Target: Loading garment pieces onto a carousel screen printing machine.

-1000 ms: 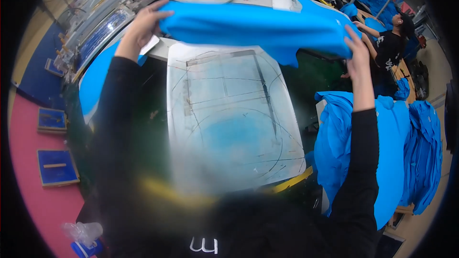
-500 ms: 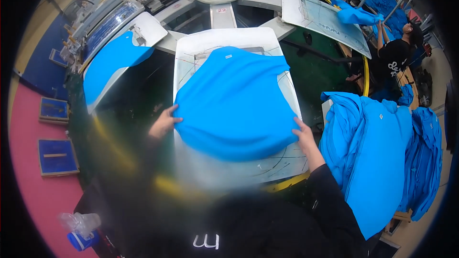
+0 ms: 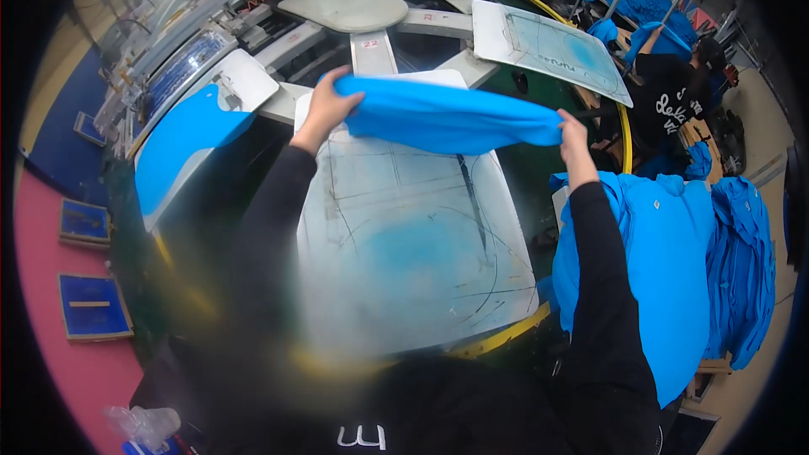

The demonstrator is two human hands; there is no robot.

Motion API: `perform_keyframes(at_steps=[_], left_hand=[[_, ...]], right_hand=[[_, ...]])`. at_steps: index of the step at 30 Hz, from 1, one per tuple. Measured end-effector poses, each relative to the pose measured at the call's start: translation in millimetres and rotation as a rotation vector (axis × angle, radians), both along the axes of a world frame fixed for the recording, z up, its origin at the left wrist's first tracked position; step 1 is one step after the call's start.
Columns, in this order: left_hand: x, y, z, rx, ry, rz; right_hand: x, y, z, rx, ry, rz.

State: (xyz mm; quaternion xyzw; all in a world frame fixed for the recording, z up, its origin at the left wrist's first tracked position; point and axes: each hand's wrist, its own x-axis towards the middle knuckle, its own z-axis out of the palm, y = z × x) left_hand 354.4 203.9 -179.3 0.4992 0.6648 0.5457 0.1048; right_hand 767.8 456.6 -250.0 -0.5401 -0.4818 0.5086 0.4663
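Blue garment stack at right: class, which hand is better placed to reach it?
Probably the right hand: it is nearer the garment stack; the left hand is farther away. Both hold the blue cloth.

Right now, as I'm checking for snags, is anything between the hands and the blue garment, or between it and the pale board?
Nothing visible is: the left hand and right hand hold the blue garment directly, and no object shows between it and the pale board, though the garment hides part of its far end.
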Motion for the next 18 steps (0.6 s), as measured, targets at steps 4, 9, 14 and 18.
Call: perform_keyframes(at_steps=[4,9,14,18], left_hand=[[53,96,77,-0.151,0.082,-0.115],[70,132,115,-0.173,-0.19,-0.214],[39,163,133,-0.125,-0.373,-0.246],[19,166,148,-0.057,-0.434,-0.241]], right_hand=[[68,92,53,0.215,0.031,-0.276],[47,75,108,0.223,0.223,-0.176],[43,87,125,0.16,0.246,-0.001],[33,102,121,0.149,0.267,0.115]])
